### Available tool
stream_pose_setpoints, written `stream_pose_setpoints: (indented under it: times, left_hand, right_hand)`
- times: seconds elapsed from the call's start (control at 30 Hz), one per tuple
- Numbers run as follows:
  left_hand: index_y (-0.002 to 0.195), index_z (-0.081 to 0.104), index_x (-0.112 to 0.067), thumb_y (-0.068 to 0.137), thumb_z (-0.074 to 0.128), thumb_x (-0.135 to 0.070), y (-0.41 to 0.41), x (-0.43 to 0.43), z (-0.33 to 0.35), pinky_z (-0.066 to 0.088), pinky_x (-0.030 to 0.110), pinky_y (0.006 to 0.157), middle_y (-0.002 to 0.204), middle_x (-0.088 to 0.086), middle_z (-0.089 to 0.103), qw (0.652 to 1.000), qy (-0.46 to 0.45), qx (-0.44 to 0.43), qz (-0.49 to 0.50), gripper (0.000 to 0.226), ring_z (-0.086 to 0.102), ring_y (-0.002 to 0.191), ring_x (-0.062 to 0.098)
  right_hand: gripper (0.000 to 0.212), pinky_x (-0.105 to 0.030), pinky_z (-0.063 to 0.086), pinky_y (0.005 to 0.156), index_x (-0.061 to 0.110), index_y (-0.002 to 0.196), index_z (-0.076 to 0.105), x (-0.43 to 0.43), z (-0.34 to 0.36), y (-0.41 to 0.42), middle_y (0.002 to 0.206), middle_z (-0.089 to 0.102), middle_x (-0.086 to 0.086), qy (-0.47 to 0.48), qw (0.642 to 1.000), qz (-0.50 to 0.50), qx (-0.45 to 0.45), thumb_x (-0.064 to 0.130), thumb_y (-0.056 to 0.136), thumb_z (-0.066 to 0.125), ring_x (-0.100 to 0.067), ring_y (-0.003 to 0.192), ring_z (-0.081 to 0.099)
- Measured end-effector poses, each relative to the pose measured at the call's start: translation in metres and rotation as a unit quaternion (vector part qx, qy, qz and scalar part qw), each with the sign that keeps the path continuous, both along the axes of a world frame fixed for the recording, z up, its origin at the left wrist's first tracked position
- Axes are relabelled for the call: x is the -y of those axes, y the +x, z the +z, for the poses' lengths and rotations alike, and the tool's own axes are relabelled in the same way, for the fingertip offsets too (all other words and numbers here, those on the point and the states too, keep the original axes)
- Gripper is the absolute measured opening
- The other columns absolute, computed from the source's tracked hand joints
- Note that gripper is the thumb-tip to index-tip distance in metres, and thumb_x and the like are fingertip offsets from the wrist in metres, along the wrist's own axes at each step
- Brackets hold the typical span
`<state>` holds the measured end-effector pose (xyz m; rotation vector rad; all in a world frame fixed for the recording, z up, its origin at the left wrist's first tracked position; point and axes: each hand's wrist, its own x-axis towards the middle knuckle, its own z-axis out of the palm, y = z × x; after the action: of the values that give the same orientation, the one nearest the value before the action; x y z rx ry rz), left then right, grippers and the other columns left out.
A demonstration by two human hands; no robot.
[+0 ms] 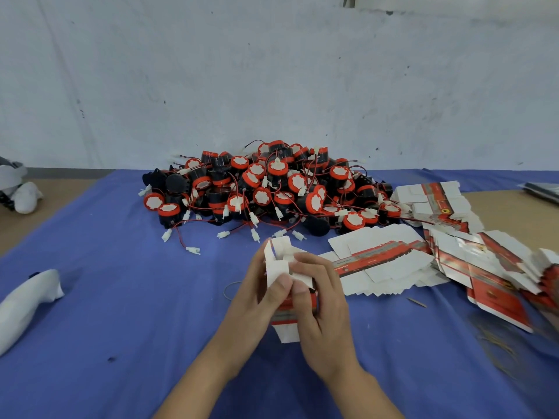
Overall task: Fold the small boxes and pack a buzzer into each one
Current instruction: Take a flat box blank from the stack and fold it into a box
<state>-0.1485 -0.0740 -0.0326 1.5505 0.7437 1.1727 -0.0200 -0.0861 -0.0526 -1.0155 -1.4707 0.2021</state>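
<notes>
Left hand point(260, 293) + right hand point(317, 297) both pinch one small box point(282, 267) above the table point(121, 297), thumbs pressing white flaps inward (prob. to close one end so a buzzer can't drop through). Buzzer pile point(266, 186) sits behind, flat box blanks point(381, 261) right, both within reach.

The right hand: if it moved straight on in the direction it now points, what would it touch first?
The small box: the right hand grips it, and the left hand holds its other side. Past that, probably the buzzer pile, though depth is unclear.
</notes>
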Motion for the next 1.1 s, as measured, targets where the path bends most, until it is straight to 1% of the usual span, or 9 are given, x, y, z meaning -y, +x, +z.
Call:
stream_pose_setpoints:
  times: [0.1,0.23,0.3,0.37,0.5,0.6,0.73,0.97,1.1]
  left_hand:
    - [0.146,0.037,-0.042,0.084,0.061,-0.055,-0.002,-0.004,0.0,0.048,0.025,0.103,0.137,-0.012,0.059,1.0,-0.009,0.018,-0.014,0.067,0.057,0.126,0.011]
    - [0.141,0.04,-0.041,0.08,0.067,-0.048,-0.003,-0.006,-0.003,0.054,0.032,0.096,0.132,-0.009,0.062,0.998,-0.04,0.035,-0.038,0.066,0.061,0.122,0.016]
    - [0.132,0.045,-0.037,0.079,0.067,-0.046,-0.004,-0.008,-0.003,0.054,0.03,0.091,0.124,-0.008,0.065,0.998,-0.043,0.032,-0.037,0.057,0.063,0.118,0.018]
    - [0.126,0.047,-0.032,0.08,0.065,-0.044,-0.005,-0.008,-0.004,0.054,0.029,0.089,0.118,-0.006,0.066,0.998,-0.037,0.022,-0.035,0.051,0.064,0.113,0.018]
    - [0.121,0.046,-0.024,0.082,0.06,-0.04,-0.007,-0.008,-0.006,0.056,0.032,0.086,0.11,0.002,0.064,1.0,-0.01,0.016,-0.023,0.045,0.064,0.103,0.023]
    - [0.12,0.045,-0.023,0.082,0.058,-0.037,-0.008,-0.008,-0.007,0.056,0.033,0.08,0.102,0.001,0.064,1.0,-0.007,0.025,-0.011,0.043,0.063,0.093,0.018]
    - [0.119,0.048,-0.02,0.088,0.053,-0.027,-0.007,-0.011,-0.008,0.056,0.031,0.076,0.105,0.0,0.066,0.999,0.013,0.032,0.011,0.032,0.065,0.094,0.016]
    - [0.113,0.056,-0.015,0.093,0.048,-0.026,-0.005,-0.012,-0.007,0.056,0.039,0.075,0.101,0.006,0.067,0.998,0.011,0.039,0.039,0.024,0.066,0.094,0.024]
    - [0.108,0.054,-0.016,0.097,0.05,-0.028,-0.004,-0.007,-0.006,0.057,0.03,0.073,0.1,0.006,0.066,0.998,0.038,0.026,0.032,0.017,0.066,0.093,0.026]
  right_hand:
    - [0.041,-0.03,0.049,0.097,0.024,0.114,0.064,0.0,0.0,0.001,0.132,0.054,0.014,-0.002,1.0,0.004,-0.003,0.054,0.103,0.037,-0.02,0.126,0.054]
    - [0.019,-0.01,0.043,0.092,0.036,0.108,0.059,0.0,-0.001,0.001,0.139,0.047,0.008,-0.022,1.0,0.013,-0.007,0.041,0.098,0.044,-0.014,0.129,0.05]
    - [0.017,-0.006,0.041,0.092,0.038,0.106,0.058,0.0,-0.002,0.002,0.141,0.047,0.006,-0.023,1.0,0.013,-0.003,0.037,0.096,0.044,-0.013,0.131,0.049]
    - [0.016,-0.009,0.041,0.094,0.039,0.105,0.056,0.0,-0.003,0.002,0.142,0.047,0.009,-0.018,1.0,0.01,0.007,0.035,0.095,0.044,-0.014,0.13,0.05]
    - [0.019,-0.027,0.044,0.101,0.036,0.11,0.052,0.001,-0.003,0.002,0.138,0.048,0.018,-0.001,0.999,0.005,0.041,0.032,0.094,0.043,-0.018,0.129,0.05]
    - [0.028,-0.023,0.041,0.102,0.033,0.119,0.049,0.002,-0.002,0.001,0.136,0.047,0.018,0.015,0.999,0.004,0.051,0.03,0.092,0.045,-0.018,0.128,0.049]
    - [0.036,-0.016,0.036,0.103,0.028,0.125,0.049,0.003,0.0,0.0,0.133,0.049,0.014,0.03,0.997,-0.009,0.068,0.029,0.089,0.046,-0.015,0.126,0.048]
    - [0.039,-0.019,0.036,0.104,0.021,0.129,0.053,0.003,0.0,0.0,0.131,0.053,0.011,0.048,0.994,-0.034,0.093,0.031,0.092,0.045,-0.015,0.124,0.047]
    - [0.041,-0.023,0.039,0.103,0.019,0.13,0.055,0.004,0.0,0.002,0.131,0.052,0.011,0.045,0.993,-0.034,0.1,0.028,0.091,0.043,-0.015,0.123,0.047]
